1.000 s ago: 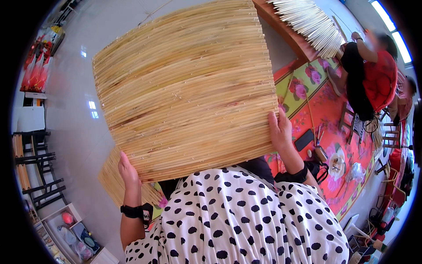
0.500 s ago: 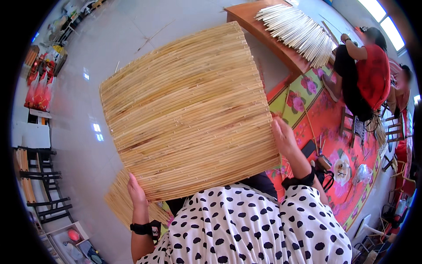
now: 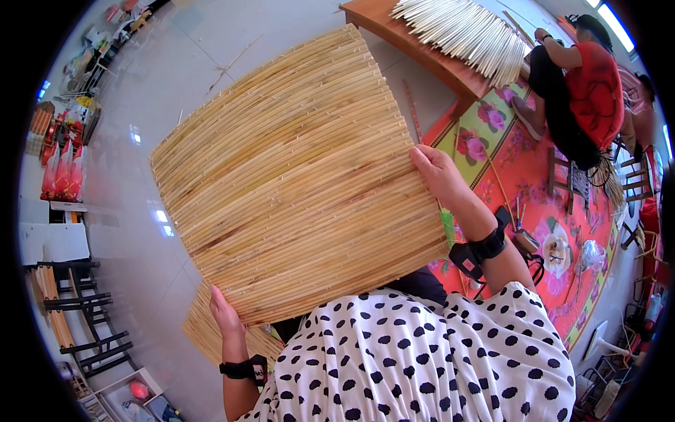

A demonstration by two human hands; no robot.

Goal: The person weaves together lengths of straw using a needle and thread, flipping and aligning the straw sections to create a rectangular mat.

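Observation:
A large mat of yellow-brown straw stalks (image 3: 295, 183), stitched side by side in rows, tilts up in front of me. My left hand (image 3: 226, 311) grips its near left corner, thumb on top and the other fingers hidden beneath. At the right edge, about halfway up, my right hand (image 3: 437, 172) clasps the mat the same way, its fingers out of sight behind. Under the near left corner a second straw mat (image 3: 200, 330) shows in part. Both wrists wear black bands.
A wooden table (image 3: 415, 53) at the far right bears a fan of pale stalks (image 3: 467, 35). A red flowered mat (image 3: 510, 183) covers the floor at right. Beyond sits a person in red (image 3: 594, 91). Folding stools (image 3: 84, 302) and bags (image 3: 63, 176) line the left side.
My right hand has slid farther up the mat's right edge. My left hand keeps its corner. The view has shifted slightly.

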